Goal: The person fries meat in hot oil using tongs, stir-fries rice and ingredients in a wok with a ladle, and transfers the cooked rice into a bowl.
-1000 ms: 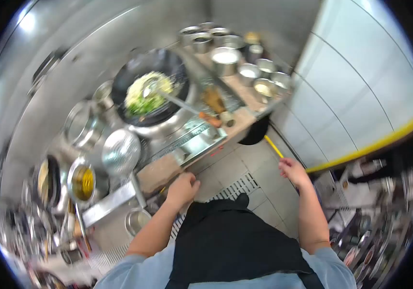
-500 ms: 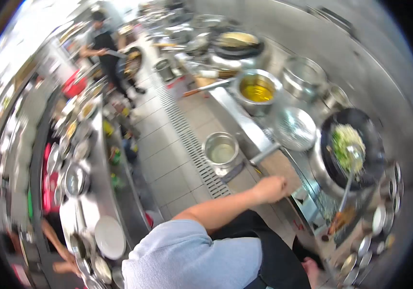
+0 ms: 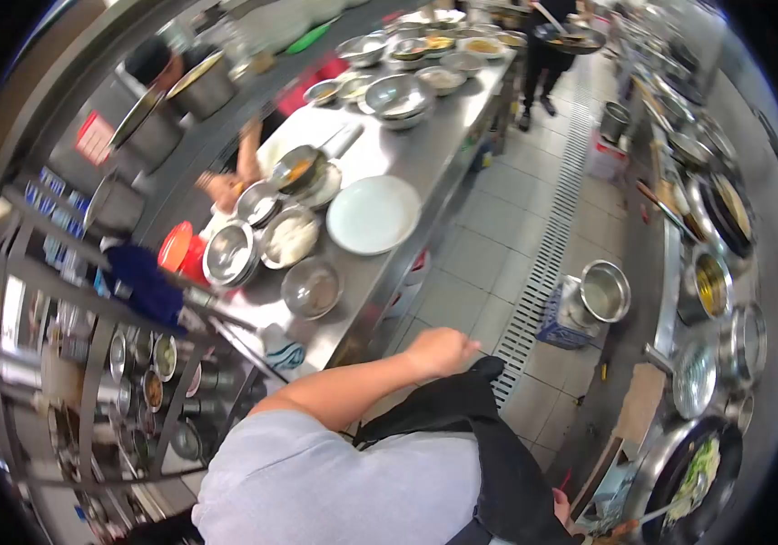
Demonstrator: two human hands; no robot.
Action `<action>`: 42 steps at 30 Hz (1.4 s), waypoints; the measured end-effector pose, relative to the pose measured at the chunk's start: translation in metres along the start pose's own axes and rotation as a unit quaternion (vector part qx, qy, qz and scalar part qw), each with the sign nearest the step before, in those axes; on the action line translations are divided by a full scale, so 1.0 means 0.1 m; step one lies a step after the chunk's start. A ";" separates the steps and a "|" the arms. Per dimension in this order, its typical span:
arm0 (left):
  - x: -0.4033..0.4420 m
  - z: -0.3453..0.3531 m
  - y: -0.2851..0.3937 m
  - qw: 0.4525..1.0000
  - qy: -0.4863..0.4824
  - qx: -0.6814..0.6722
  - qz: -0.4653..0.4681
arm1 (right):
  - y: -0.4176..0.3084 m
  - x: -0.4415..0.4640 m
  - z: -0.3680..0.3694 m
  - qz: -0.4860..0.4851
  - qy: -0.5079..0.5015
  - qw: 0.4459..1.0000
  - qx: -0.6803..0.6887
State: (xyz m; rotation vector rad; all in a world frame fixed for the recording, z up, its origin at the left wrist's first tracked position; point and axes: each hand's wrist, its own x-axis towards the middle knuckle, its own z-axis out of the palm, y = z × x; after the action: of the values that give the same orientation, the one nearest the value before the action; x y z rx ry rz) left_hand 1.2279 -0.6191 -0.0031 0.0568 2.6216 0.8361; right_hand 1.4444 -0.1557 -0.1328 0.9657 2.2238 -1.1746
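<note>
My left hand (image 3: pixel 442 352) is held in front of my body, over the aisle floor, its fingers curled into a loose fist with nothing visible in it. The large white plate (image 3: pixel 374 214) on the steel counter lies beyond it, not touched. Only a small part of my right hand (image 3: pixel 561 505) shows beside my black apron, and its fingers are hidden. Near it, on the right, is a black wok (image 3: pixel 727 472) with chopped green and pale vegetables (image 3: pixel 701 481). A ladle (image 3: pixel 670 510) with a wooden handle rests in the wok.
Steel bowls (image 3: pixel 230 252) and food dishes crowd the counter (image 3: pixel 353 304) on the left. Another person's hand (image 3: pixel 221 191) reaches in there. A co-worker (image 3: pixel 548 64) holds a wok farther down the aisle. A pot (image 3: pixel 605 291) stands on a box; a pot of oil (image 3: pixel 709 280) is at right.
My view has swung left, toward the counter with the plates, and the stove has shifted to the right edge. My left arm has swung from the stove side toward the counter, still fisted.
</note>
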 end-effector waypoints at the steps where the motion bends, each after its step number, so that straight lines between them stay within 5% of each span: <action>1: -0.17 -0.18 -0.14 0.997 0.028 0.008 -0.074 | -0.04 0.10 0.06 -0.009 -0.005 1.000 -0.027; 7: -1.21 -0.43 -1.24 0.925 0.288 -0.050 -0.242 | -0.08 0.56 0.27 -0.068 -0.123 0.968 -0.210; 10: -1.64 -0.54 -1.82 0.805 0.507 -0.079 -0.298 | -0.11 0.77 0.24 -0.139 -0.171 0.929 -0.298; 13: -2.03 -0.63 -2.09 0.813 0.368 0.111 -0.437 | -0.23 0.89 0.17 -0.250 -0.152 0.890 -0.349; 16: -1.97 -0.59 -2.35 0.849 0.199 0.123 -0.474 | -1.18 0.27 0.04 -0.190 -0.068 0.927 -0.315; 18: -1.86 -0.46 -2.65 0.866 0.256 0.139 -0.407 | -1.23 0.05 0.01 -0.183 -0.027 0.947 -0.264; 23: -0.42 -0.71 -0.57 0.945 0.215 -0.209 -0.130 | -0.76 -0.36 -0.32 -0.130 -0.002 0.983 -0.133; 26: -0.09 -0.89 0.19 0.863 0.038 -0.499 -0.063 | -0.87 -0.76 -0.46 -0.073 -0.083 0.994 0.017; 29: 0.04 -0.94 0.76 0.772 -0.115 -0.624 -0.041 | -0.85 -0.99 -0.50 -0.066 -0.083 0.990 0.095; 33: 0.34 -0.50 1.09 0.721 -0.276 -0.634 -0.053 | -0.58 -1.07 -0.49 -0.061 -0.046 0.986 0.150; 37: 0.83 -0.08 1.72 0.674 -0.447 -0.587 -0.042 | -0.16 -1.23 -0.49 0.087 -0.080 0.983 0.143; 42: 1.51 0.63 2.62 0.626 -0.567 -0.534 -0.038 | 0.20 -1.53 -0.53 0.208 0.017 0.971 0.118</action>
State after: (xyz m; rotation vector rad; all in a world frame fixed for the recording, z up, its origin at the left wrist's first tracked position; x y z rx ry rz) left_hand 1.0918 -0.3468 0.0454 0.0961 0.7132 1.5006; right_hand 1.5564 -0.1604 -0.0143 1.4713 1.8050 -1.2409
